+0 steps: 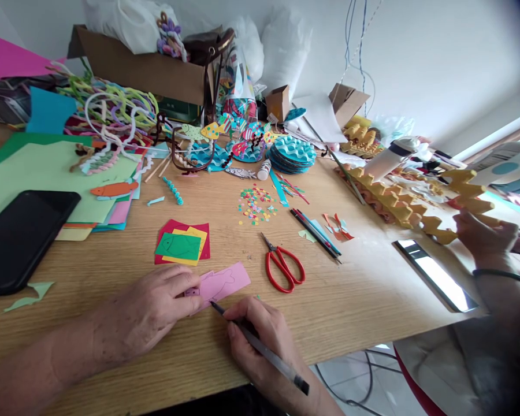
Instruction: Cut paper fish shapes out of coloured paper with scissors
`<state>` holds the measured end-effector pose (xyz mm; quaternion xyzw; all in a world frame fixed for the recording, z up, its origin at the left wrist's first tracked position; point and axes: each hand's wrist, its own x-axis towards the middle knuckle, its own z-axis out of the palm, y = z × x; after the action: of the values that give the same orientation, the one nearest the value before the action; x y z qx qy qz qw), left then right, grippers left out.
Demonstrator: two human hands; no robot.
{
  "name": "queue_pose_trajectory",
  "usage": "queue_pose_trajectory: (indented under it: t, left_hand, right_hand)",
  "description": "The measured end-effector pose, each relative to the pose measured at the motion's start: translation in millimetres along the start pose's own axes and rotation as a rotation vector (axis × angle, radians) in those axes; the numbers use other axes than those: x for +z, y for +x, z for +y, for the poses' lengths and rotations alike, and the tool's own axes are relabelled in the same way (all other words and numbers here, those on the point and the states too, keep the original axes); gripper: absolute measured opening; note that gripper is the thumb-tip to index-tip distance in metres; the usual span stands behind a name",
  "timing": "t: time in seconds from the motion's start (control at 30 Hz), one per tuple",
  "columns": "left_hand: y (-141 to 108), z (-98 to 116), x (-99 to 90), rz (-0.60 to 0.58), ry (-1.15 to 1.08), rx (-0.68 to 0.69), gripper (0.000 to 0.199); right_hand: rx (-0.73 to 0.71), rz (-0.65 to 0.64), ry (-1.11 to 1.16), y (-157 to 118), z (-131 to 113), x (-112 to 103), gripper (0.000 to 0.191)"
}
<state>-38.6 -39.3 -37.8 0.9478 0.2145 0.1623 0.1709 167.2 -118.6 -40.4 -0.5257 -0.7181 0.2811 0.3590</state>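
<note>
Scissors (276, 249) R of fish dwg (225, 281), cards (179, 247) behind, phone (28, 237) far L

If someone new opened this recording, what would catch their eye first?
Probably the pink paper near the table's front edge, where the left hand steadies it and the right hand holds a pen to it. Next, perhaps the red-handled scissors just beyond the right hand, then the scattered colored dots farther back.
</note>
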Motion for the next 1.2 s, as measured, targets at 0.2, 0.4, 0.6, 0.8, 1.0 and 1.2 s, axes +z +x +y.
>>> queue_pose_trajectory:
  t: [0.2,0.4,0.6,0.8,1.0,1.2]
  left_hand:
    - [1,0,-2.2,0.005,0.044,0.009,0.027]
    - [3,0,-6.9,0.019,0.074,0.039,0.031]
    - [-3,-3,-8.2,0.016,0.133,0.026,0.049]
    - [-3,-12,-4.4,0.089,0.101,0.048,0.048]
    - [-2,-6,2.7,0.218,0.058,0.002,0.049]
    - [0,-8,4.6,0.301,0.063,0.005,0.042]
  right_hand:
    - [0.113,0.009,0.098,-4,2,-2,0.010]
    - [0.187,0.112,0.123,-9,2,-7,0.008]
    - [0.020,0.303,-0.058,-11,16,-22,0.010]
    - [-0.053,0.209,-0.172,-3,27,-60,0.026]
    - [0.156,0.191,-0.145,12,47,-94,0.026]
    - [0.280,0.123,-0.612,30,78,-107,0.038]
